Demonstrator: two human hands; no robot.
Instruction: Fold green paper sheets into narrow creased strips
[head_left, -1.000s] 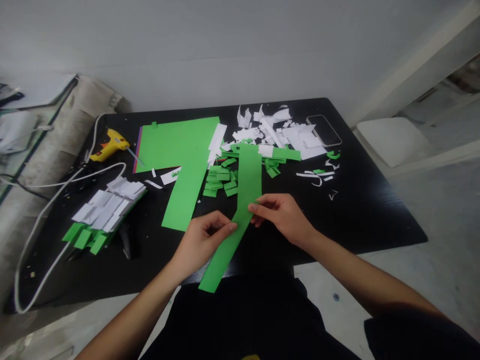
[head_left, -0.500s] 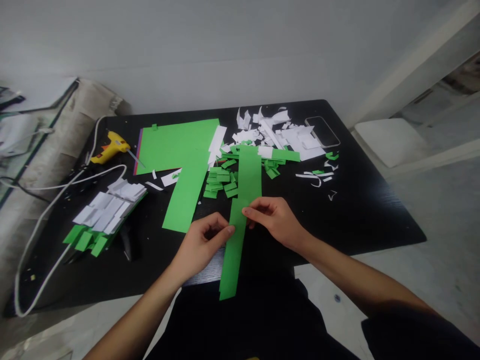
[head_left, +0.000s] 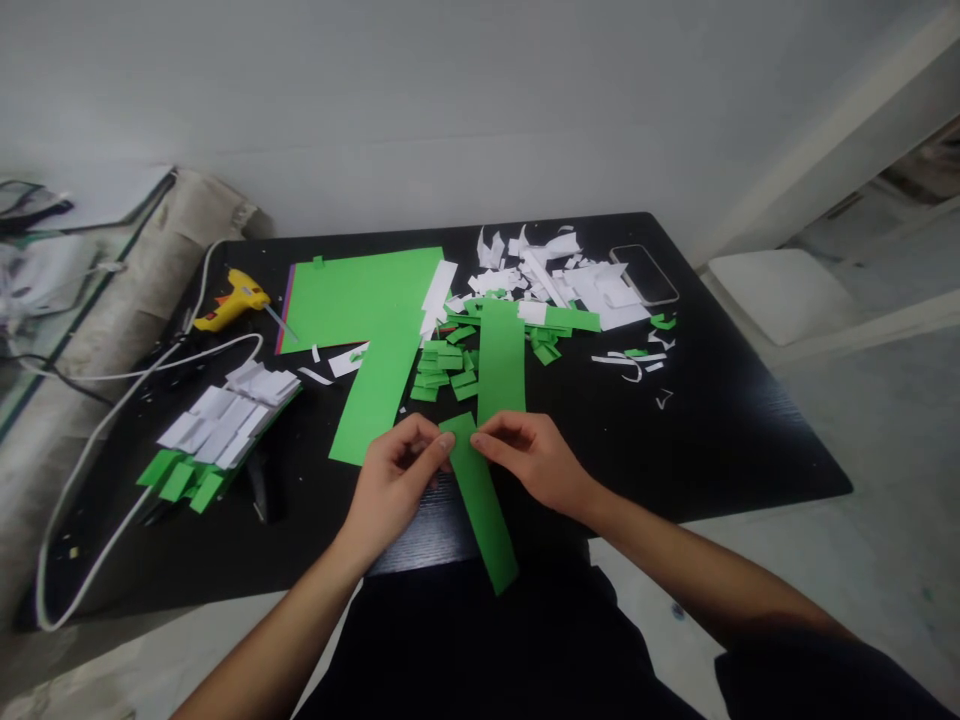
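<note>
Between my hands is a narrow green paper strip (head_left: 486, 520), tilted, its lower end hanging over the table's front edge. My left hand (head_left: 401, 475) pinches its upper left edge between thumb and fingers. On the opposite edge, my right hand (head_left: 534, 462) pinches the strip near its top. Just beyond my right hand lies another green strip (head_left: 501, 355), flat on the table. A wider green strip (head_left: 379, 395) lies past my left hand. Small folded green paper pieces (head_left: 442, 368) are heaped between these two strips.
Green sheets (head_left: 360, 300) lie at the back of the black table (head_left: 720, 420). A yellow glue gun (head_left: 236, 300) with a white cable sits left, behind a bundle of folded white and green pieces (head_left: 225, 420). White scraps (head_left: 540, 265) and a phone (head_left: 643, 275) lie at the back right.
The held strip has swung so its lower end points right instead of left. Both hands have shifted to its upper end, the left one moving slightly up and left.
</note>
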